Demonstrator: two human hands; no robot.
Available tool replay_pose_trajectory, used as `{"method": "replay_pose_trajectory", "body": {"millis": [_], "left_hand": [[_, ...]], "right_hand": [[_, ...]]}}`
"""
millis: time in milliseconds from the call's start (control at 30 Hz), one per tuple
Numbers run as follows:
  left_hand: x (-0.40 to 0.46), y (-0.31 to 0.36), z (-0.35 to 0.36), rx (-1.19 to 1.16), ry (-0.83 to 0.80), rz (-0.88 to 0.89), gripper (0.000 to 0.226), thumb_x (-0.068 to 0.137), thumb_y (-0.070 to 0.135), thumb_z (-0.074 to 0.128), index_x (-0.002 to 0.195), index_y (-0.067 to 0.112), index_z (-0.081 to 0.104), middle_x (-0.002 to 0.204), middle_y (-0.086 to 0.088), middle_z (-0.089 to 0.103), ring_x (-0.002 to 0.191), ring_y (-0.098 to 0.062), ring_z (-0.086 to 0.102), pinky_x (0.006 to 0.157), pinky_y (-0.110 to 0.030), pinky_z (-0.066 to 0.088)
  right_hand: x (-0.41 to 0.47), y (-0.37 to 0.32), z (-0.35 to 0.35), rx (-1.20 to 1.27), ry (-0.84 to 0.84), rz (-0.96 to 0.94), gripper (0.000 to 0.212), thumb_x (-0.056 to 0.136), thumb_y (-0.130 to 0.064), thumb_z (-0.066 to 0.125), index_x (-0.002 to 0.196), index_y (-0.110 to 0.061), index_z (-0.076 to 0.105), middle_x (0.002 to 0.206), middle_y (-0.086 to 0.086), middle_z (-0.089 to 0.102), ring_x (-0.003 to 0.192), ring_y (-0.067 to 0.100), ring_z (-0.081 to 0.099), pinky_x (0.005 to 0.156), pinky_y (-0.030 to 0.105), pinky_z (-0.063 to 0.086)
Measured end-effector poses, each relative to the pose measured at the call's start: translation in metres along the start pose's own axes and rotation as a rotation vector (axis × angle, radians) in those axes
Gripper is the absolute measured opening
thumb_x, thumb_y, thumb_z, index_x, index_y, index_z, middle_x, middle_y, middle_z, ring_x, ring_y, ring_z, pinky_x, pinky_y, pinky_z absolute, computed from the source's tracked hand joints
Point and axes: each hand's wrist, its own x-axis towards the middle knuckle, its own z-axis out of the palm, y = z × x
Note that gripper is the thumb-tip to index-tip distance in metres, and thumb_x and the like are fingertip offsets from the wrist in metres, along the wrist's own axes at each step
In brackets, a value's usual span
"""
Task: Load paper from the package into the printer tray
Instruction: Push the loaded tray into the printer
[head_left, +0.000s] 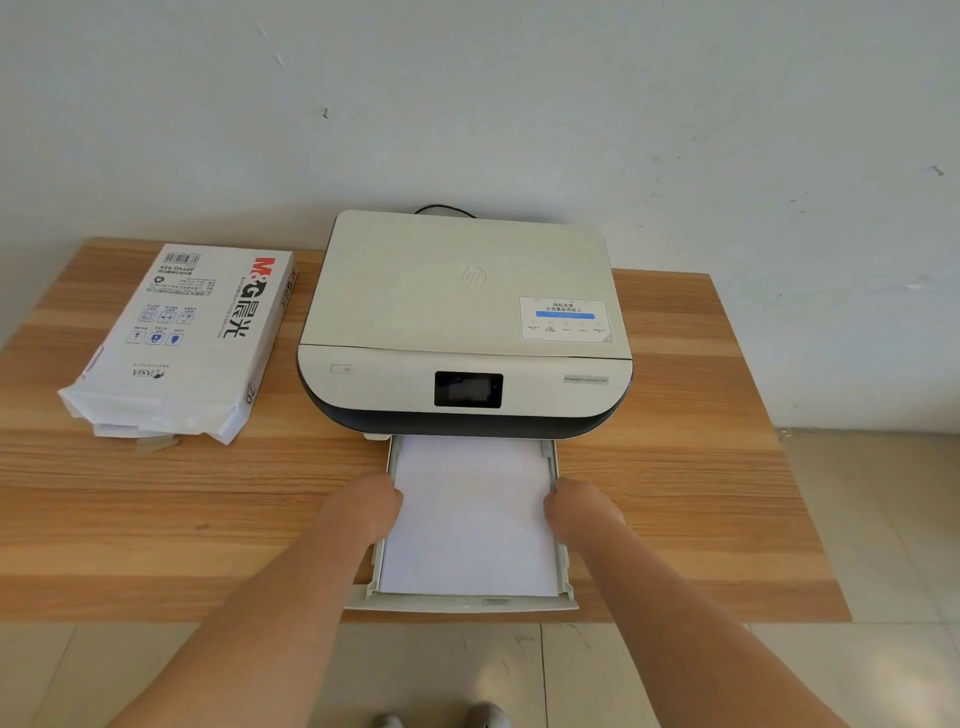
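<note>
Head view: the printer (464, 332) sits at the bench's (701, 467) far edge, its tray (470, 604) pulled out toward the near edge with white paper (470, 519) lying in it. The left hand (366, 506) and right hand (579, 509) press against the tray's sides; whether either grip is closed cannot be told. The opened paper package (179, 338) lies near the far-left corner.

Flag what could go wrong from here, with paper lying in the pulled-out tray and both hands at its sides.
1. The tray sticks out past the table edge; a downward press could strain or tip it.
2. The left hand and right hand press the paper stack edges; uneven pressure might buckle or skew the sheets, which could misfeed.
3. The opened paper package gapes, so loose sheets might slip out.
</note>
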Motion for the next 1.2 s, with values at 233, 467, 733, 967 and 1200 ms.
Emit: {"method": "replay_pose_trajectory", "body": {"millis": [233,467,733,967,1200], "left_hand": [[0.002,-0.004,0.006,-0.102,0.012,0.011,0.022,0.098,0.02,0.035,0.088,0.013,0.053,0.091,-0.005,0.058,0.083,-0.017,0.056,0.067,-0.025,0.041],[0.002,-0.003,0.006,-0.057,0.029,0.033,0.023,0.098,0.021,0.036,0.096,0.013,0.057,0.085,-0.001,0.056,0.08,-0.014,0.054,0.067,-0.024,0.041],[0.002,-0.004,0.005,-0.035,0.047,0.05,0.024,0.1,0.024,0.033,0.097,0.015,0.056,0.087,-0.001,0.056,0.08,-0.013,0.053,0.068,-0.024,0.04],[0.002,-0.004,0.005,-0.04,0.025,0.052,0.028,0.1,0.021,0.035,0.112,0.01,0.058,0.099,-0.005,0.06,0.09,-0.016,0.057,0.074,-0.025,0.044],[-0.005,-0.002,-0.001,0.07,0.013,0.092,0.044,0.102,0.036,0.025,0.125,0.011,0.053,0.12,-0.009,0.06,0.105,-0.021,0.057,0.091,-0.032,0.046]], "right_hand": [[-0.003,-0.002,0.001,0.063,0.035,0.018,0.036,0.093,0.004,0.04,0.126,-0.003,0.054,0.125,0.011,0.052,0.112,0.031,0.056,0.084,0.036,0.052],[-0.004,-0.005,-0.001,0.256,0.054,0.103,0.037,0.095,-0.001,0.035,0.126,-0.007,0.054,0.124,0.011,0.056,0.11,0.03,0.058,0.09,0.04,0.052],[0.003,-0.009,0.002,0.385,0.068,0.195,0.037,0.092,-0.005,0.032,0.122,-0.011,0.052,0.119,0.012,0.06,0.102,0.03,0.06,0.071,0.035,0.045],[0.001,-0.008,0.003,0.25,0.061,0.158,0.037,0.091,-0.001,0.036,0.124,-0.008,0.05,0.12,0.012,0.059,0.103,0.03,0.06,0.072,0.035,0.047],[-0.007,-0.007,0.001,0.156,0.069,0.098,0.035,0.095,-0.006,0.038,0.128,-0.009,0.052,0.123,0.008,0.057,0.106,0.028,0.059,0.078,0.036,0.051]]}}
